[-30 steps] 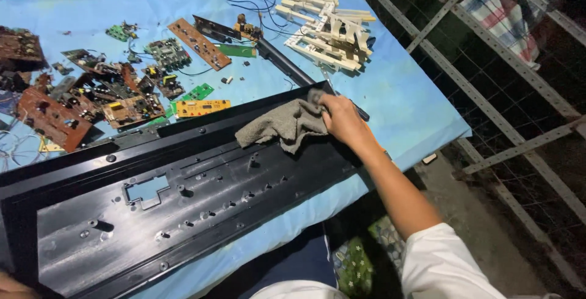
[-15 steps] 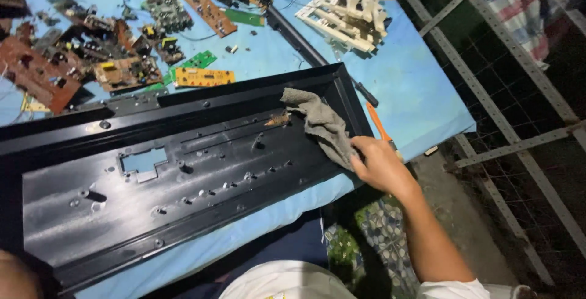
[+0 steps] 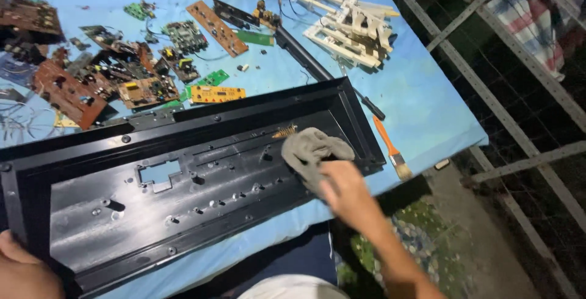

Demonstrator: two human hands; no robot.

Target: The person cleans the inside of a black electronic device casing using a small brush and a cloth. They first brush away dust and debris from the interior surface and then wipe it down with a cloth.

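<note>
The right hand (image 3: pixel 343 184) presses a grey rag (image 3: pixel 312 152), bunched in its grip, onto the right end of the black panel (image 3: pixel 183 183) lying on the table (image 3: pixel 415 91); the left hand (image 3: pixel 21 268) clasps the panel's left corner. The rag could likely snag the small spring (image 3: pixel 284 132) just beside it and drag it loose.

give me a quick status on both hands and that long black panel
Right hand pressing crumpled grey cloth onto long black plastic panel. Left hand gripping panel's near-left corner. Small brown debris lies beside cloth; orange-handled brush clear of panel.
</note>
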